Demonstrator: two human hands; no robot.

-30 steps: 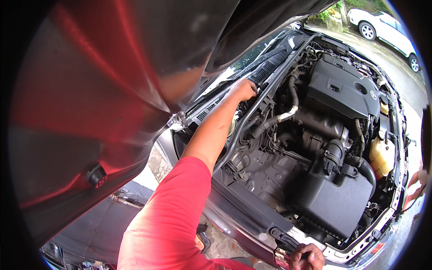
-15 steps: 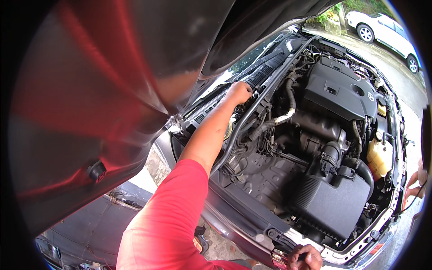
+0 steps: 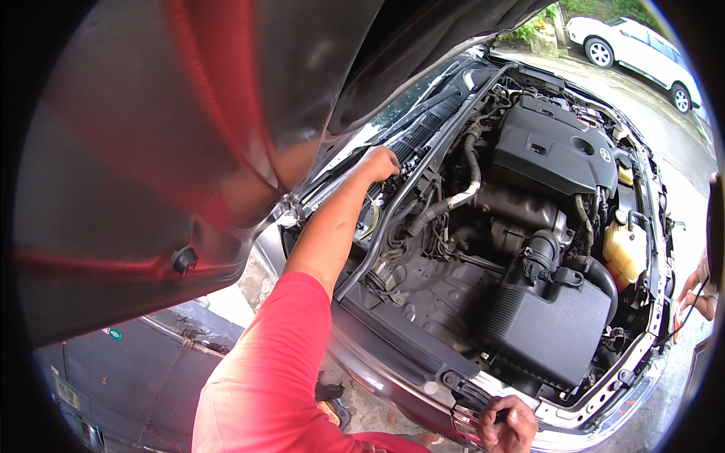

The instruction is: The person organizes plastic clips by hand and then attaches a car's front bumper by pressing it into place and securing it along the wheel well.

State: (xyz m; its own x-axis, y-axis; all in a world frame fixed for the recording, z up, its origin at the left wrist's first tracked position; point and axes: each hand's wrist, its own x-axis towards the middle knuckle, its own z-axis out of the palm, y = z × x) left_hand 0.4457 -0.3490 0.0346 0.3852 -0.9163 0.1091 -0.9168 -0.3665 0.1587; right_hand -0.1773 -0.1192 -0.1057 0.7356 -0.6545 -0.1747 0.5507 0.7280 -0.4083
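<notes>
My left hand reaches across the fender to the back of the engine bay, beside the black cowl grille. Its fingers are curled down among small parts next to a dark bar, and their tips are hidden. Near the front corner of the car, my right hand is raised with its fingers curled toward the thumb. Whatever those fingers hold, if anything, is too dark to make out. The black engine cover and the air filter box lie to the right of my left arm.
The raised hood fills the upper left. A yellowish fluid reservoir stands along the far right side of the bay. At the right edge another person's hand shows near a thin dark cord. Beyond is a parked white car.
The whole view has shifted slightly, so the engine bay sits further left. My left hand stays at the cowl. The fingers of my right hand have turned and loosened a little.
</notes>
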